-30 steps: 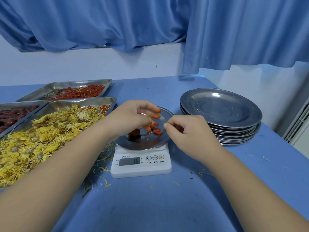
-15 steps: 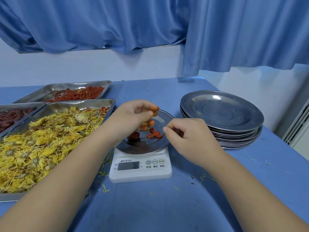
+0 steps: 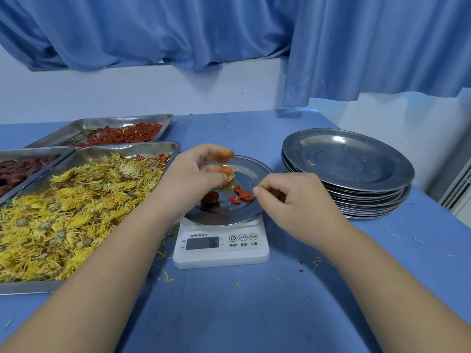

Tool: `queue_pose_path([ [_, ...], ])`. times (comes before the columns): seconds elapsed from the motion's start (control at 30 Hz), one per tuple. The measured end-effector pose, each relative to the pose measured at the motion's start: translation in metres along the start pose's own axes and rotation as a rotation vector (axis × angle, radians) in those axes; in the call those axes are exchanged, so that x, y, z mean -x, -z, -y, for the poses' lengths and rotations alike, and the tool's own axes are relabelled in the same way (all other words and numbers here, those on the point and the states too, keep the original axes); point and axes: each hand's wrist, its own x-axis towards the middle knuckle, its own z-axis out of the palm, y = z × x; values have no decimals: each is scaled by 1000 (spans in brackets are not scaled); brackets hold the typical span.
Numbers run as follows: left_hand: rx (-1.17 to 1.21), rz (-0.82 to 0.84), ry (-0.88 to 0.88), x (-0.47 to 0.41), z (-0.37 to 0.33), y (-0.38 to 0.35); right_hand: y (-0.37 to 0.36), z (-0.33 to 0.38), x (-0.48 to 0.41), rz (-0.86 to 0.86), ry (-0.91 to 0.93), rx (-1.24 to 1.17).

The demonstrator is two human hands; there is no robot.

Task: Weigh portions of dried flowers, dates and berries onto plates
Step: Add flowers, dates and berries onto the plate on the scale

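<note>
A small steel plate (image 3: 248, 168) sits on a white digital scale (image 3: 221, 252) whose display reads 76. On the plate lie a few red berries (image 3: 242, 195) and a dark red date (image 3: 210, 197). My left hand (image 3: 193, 177) hovers over the plate's left side with orange-stained fingertips, pinching a yellow dried flower (image 3: 229, 177) just above the plate. My right hand (image 3: 293, 202) is at the plate's right rim with fingers curled and thumb against the index tip. I see nothing in its fingers.
At left stand three steel trays: yellow dried flowers (image 3: 76, 212) nearest, red berries (image 3: 122, 135) behind, dates (image 3: 17, 171) at far left. A stack of steel plates (image 3: 349, 164) stands right of the scale. Loose petals litter the blue table (image 3: 242, 314).
My left hand has lifted slightly over the plate, and a yellow flower now shows under its fingertips. My right hand has stayed at the plate's rim.
</note>
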Motion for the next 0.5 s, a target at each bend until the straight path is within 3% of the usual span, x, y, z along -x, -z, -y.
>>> queue_pose_path([
  [0.3,-116,97,-94,6,0,-7,-3,-2,0,-11,2,-1],
  [0.5,-172,39,-140,9,-3,-12,-5,-2,0,-23,9,4],
])
